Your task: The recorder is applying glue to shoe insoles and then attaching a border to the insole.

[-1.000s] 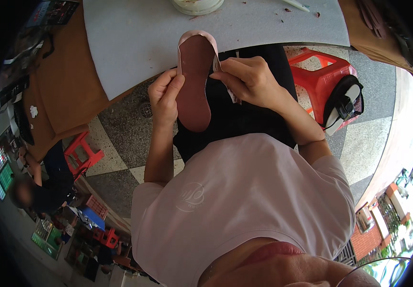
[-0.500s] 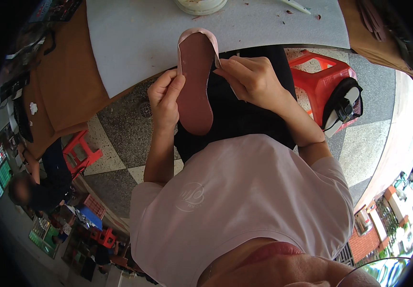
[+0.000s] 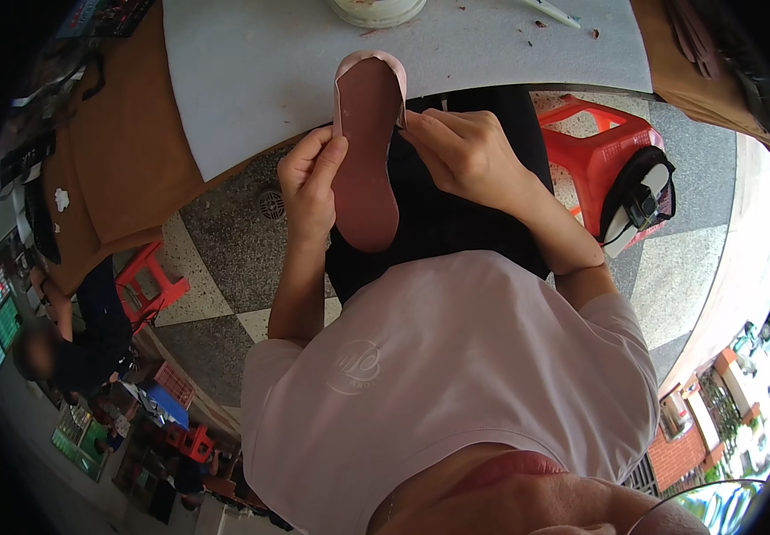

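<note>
A reddish-brown insole (image 3: 369,183) is held over my lap, its wider end up near the table's edge. Pale pink thin material (image 3: 372,59) is wrapped over the rim of that end and runs down both sides. My left hand (image 3: 312,183) grips the insole's left edge, thumb on the face and fingers behind it. On the opposite side, my right hand (image 3: 469,153) pinches the pink material against the insole's right edge. Its fingertips partly hide the spot they press.
A grey-white mat (image 3: 251,98) covers the table ahead, with a white tub (image 3: 378,11), a pale brush-like handle (image 3: 550,12) and small scraps on it. A red stool (image 3: 581,143) with a black bag (image 3: 639,201) stands at the right. Another person (image 3: 90,339) sits far left.
My right hand has shifted slightly left, up against the insole's edge. The loose pale piece that showed below its fingers is out of sight. My left hand keeps its grip.
</note>
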Available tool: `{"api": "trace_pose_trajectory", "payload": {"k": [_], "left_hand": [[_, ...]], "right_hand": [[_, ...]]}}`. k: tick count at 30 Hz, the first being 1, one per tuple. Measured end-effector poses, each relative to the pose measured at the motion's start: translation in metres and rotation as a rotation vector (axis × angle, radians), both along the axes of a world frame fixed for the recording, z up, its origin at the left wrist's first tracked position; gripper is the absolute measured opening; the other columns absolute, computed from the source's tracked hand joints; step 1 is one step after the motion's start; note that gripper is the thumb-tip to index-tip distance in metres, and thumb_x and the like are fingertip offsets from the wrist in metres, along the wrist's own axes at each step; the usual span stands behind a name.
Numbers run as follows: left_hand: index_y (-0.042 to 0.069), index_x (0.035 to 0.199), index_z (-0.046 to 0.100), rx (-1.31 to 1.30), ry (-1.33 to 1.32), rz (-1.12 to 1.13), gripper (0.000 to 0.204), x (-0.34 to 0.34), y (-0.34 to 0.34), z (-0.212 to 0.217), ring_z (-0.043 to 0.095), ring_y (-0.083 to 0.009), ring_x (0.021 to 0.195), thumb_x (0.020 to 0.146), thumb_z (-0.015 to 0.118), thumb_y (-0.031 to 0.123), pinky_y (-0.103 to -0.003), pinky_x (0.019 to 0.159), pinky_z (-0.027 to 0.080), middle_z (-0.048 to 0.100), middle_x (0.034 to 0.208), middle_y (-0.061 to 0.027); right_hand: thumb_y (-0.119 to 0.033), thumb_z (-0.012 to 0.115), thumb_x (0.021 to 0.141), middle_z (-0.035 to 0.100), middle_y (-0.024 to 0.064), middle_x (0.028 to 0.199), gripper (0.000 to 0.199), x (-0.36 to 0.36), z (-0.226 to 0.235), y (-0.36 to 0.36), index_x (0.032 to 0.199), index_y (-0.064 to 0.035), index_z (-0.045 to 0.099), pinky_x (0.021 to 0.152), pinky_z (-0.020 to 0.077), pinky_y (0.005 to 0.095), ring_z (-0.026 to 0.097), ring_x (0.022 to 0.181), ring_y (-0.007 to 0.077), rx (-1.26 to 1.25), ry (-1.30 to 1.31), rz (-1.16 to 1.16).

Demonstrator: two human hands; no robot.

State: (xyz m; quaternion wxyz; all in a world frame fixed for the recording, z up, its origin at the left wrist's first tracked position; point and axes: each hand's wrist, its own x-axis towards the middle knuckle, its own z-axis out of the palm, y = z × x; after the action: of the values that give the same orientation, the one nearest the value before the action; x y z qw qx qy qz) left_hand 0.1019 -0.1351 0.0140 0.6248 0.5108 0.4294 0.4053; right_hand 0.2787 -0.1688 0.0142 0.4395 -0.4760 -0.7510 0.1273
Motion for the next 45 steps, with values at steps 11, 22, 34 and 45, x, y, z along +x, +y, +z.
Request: {"api": "trace_pose_trajectory", "payload": {"k": [11, 22, 34, 45], "left_hand": [[-0.003, 0.084, 0.057, 0.007, 0.066, -0.018, 0.013, 0.0002, 0.001, 0.0019, 0.042, -0.0024, 0.063, 0.08, 0.05, 0.007, -0.016, 0.058, 0.034, 0.052, 0.069, 0.0027], [-0.003, 0.08, 0.056, 0.094, 0.104, 0.017, 0.011, -0.0007, 0.0027, 0.0044, 0.038, -0.0018, 0.06, 0.08, 0.051, 0.006, -0.015, 0.054, 0.03, 0.048, 0.064, 0.0041], [-0.003, 0.08, 0.056, 0.108, 0.09, 0.026, 0.011, 0.0013, 0.0045, 0.0048, 0.037, -0.0015, 0.059, 0.08, 0.051, 0.007, -0.016, 0.053, 0.03, 0.047, 0.063, 0.0045], [-0.003, 0.08, 0.056, 0.115, 0.112, 0.033, 0.012, 0.0071, 0.005, 0.0033, 0.035, -0.0013, 0.056, 0.081, 0.05, 0.008, -0.016, 0.05, 0.028, 0.045, 0.061, 0.0055]], "right_hand": [[0.002, 0.059, 0.067, 0.047, 0.0093, 0.054, 0.014, -0.0009, 0.0011, -0.0009, 0.078, 0.0035, 0.051, 0.037, 0.0366, 0.0295, 0.048, 0.043, 0.0231, -0.04, 0.0, 0.005], [0.004, 0.057, 0.068, 0.049, 0.0097, 0.056, 0.012, -0.0053, -0.0017, 0.0007, 0.077, 0.0037, 0.049, 0.037, 0.0373, 0.0296, 0.048, 0.043, 0.0241, -0.033, 0.094, 0.0], [-0.003, 0.057, 0.068, 0.053, 0.0074, 0.06, 0.015, -0.0051, 0.0001, 0.0001, 0.082, 0.0012, 0.053, 0.037, 0.0383, 0.0299, 0.053, 0.048, 0.0219, -0.107, 0.043, 0.023], [0.002, 0.055, 0.071, 0.042, 0.0099, 0.053, 0.01, -0.0048, -0.0013, 0.003, 0.069, 0.001, 0.045, 0.039, 0.0342, 0.0311, 0.044, 0.043, 0.0254, -0.102, 0.142, 0.011]]}}
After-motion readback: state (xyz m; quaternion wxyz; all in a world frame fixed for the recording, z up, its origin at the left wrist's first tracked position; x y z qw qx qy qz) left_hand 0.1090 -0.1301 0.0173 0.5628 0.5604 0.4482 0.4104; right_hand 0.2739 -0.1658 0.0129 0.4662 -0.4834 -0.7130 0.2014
